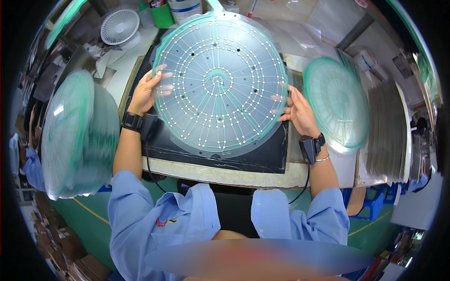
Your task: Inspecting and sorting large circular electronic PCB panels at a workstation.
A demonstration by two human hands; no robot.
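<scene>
Both hands grip one round clear disc (pixel 219 82) printed with green lines and white dots: left hand (pixel 146 91) grasps its left rim, right hand (pixel 297 111) its right rim. It is held over a black mat (pixel 262 157) on the tabletop (pixel 225 175), between two stacks of similar discs (pixel 77 133).

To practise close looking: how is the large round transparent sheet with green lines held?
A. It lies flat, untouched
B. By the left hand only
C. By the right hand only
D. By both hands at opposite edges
D: the left hand and right hand grip opposite edges of the large round transparent sheet with green lines.
</scene>
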